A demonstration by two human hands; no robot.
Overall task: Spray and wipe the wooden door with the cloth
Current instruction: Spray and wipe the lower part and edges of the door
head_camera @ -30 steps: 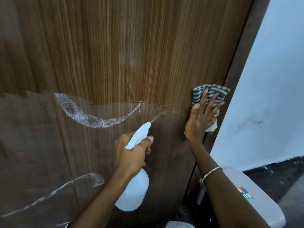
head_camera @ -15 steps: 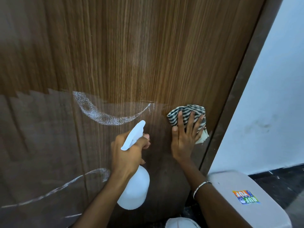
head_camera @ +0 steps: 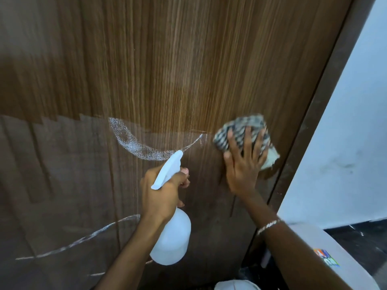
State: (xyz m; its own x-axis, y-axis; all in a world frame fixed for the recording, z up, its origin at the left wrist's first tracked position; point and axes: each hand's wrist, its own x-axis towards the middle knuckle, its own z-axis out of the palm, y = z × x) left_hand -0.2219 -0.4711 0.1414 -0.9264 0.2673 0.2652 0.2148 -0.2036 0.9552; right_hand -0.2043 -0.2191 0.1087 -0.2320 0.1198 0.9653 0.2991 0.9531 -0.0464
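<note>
The tall brown wooden door (head_camera: pixel 188 59) with its fine vertical grain fills nearly everything ahead of the person. Their right hand (head_camera: pixel 244 164) lies flat against it with the fingers spread, pressing a crumpled black-and-white striped cloth (head_camera: pixel 236 130) onto the wood; the cloth bunches out above the fingertips and a pale corner pokes out to the right of the hand, close to the door's edge. The cloth looks smeared with blur. A thin silver bracelet (head_camera: pixel 269 226) sits on that wrist.

The left hand (head_camera: pixel 162 193) is clenched around the neck of a white plastic spray bottle (head_camera: pixel 171 239), one finger curled at the trigger, the nozzle pointing up toward the door. The bottle's round body hangs below the hand. Just above the nozzle, a white curved arc of spray mist (head_camera: pixel 134 145) clings to the wood, left of the cloth hand. A second thinner white streak (head_camera: pixel 83 239) runs lower, left of the bottle hand.

To the right of the cloth hand stands the dark door frame (head_camera: pixel 318 126), then a pale blue-white wall (head_camera: pixel 356 132). Below the right forearm is a grey rounded plastic object with a colourful sticker (head_camera: pixel 326 259).
</note>
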